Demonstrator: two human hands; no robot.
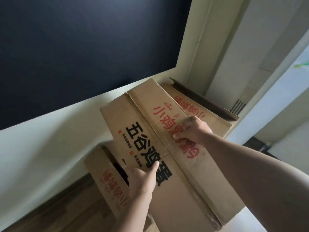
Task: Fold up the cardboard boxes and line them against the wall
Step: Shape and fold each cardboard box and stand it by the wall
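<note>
Against the pale wall (50,131), brown flattened box (150,124) with black and red print, both hands (142,178) clasped on it.

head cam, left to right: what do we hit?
Large dark blue wall panel → left hand gripping the brown cardboard box with black print → right hand on that box's red-printed panel → white door frame.
</note>
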